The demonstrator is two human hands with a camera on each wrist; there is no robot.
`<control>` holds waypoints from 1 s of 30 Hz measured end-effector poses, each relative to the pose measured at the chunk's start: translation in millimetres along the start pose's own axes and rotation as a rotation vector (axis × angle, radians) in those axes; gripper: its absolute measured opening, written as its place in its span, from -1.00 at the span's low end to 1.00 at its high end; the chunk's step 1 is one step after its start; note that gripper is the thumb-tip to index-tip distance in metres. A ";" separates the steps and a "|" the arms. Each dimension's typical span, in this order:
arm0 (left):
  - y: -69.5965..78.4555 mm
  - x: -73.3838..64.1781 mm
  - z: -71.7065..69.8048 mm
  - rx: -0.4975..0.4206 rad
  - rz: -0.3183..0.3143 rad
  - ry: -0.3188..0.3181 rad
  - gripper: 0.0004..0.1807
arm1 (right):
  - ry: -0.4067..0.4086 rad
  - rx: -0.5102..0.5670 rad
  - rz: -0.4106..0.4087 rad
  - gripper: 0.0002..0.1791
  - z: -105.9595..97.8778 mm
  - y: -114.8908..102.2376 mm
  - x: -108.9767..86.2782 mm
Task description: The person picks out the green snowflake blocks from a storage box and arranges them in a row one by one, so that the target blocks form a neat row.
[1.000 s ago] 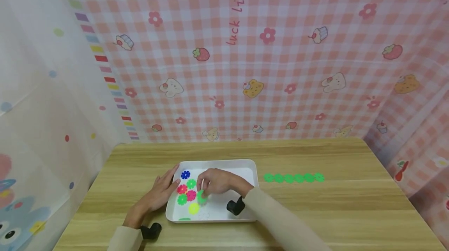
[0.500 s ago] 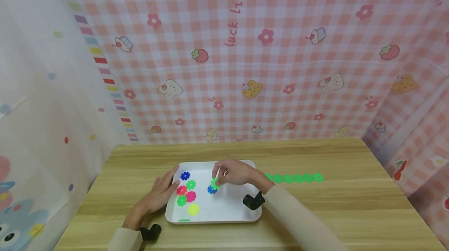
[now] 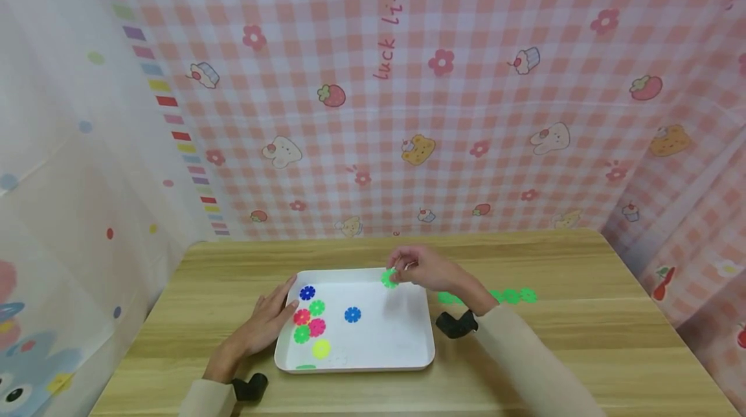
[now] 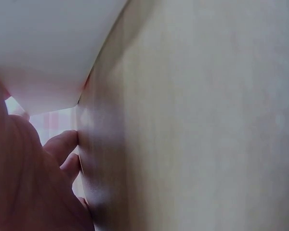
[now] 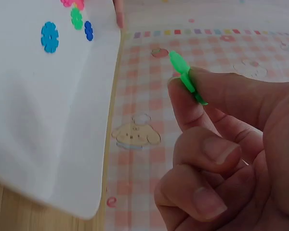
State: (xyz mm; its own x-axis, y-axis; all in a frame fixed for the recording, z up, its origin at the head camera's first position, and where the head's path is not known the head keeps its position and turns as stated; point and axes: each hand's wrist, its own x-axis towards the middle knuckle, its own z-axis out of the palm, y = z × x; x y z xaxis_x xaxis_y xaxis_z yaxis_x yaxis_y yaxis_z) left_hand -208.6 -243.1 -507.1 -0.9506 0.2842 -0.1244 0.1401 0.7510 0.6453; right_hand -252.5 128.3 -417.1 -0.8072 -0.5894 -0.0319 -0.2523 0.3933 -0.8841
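Right hand (image 3: 428, 268) is pinching a green disc (image 3: 388, 279) near the tray (image 3: 390, 340) edge, 1 o'clock; left hand (image 3: 265, 318) is resting, fingers loose, at 9, probably steadying it, wrist view's murky.

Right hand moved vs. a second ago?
Yes. Against the white tray, the right hand has moved rightward and away from the person, to the tray's far right corner, pinching a green piece.
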 end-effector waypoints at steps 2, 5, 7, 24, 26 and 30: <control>0.7 0.8 0.1 -0.001 -0.006 0.003 -0.27 | 0.017 0.016 -0.002 -0.83 -8.8 6.0 -4.8; 2.0 1.8 0.2 0.002 -0.003 0.013 -0.27 | 0.044 0.040 0.000 -0.81 -22.7 15.3 -14.6; 3.2 2.2 0.0 0.001 0.001 0.018 -0.28 | 0.057 0.058 0.014 -0.80 -32.2 21.3 -21.8; 4.0 4.8 2.5 0.004 -0.005 0.037 -0.29 | 0.282 0.127 0.108 -0.65 -98.7 77.2 -88.3; 3.9 4.9 2.4 0.003 -0.005 0.035 -0.30 | 0.308 0.122 0.126 -0.62 -103.7 84.8 -97.5; 3.6 5.2 2.3 0.000 -0.002 0.035 -0.30 | 0.377 0.105 0.185 -0.59 -112.2 98.9 -113.8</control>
State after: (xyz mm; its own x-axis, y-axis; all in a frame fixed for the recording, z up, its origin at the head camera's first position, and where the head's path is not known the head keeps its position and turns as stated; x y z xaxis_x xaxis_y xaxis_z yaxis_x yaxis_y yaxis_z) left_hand -212.4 -237.5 -507.1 -0.9602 0.2614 -0.0989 0.1380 0.7512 0.6454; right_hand -245.5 313.4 -448.6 -0.9772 -0.2090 -0.0387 -0.0452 0.3825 -0.9229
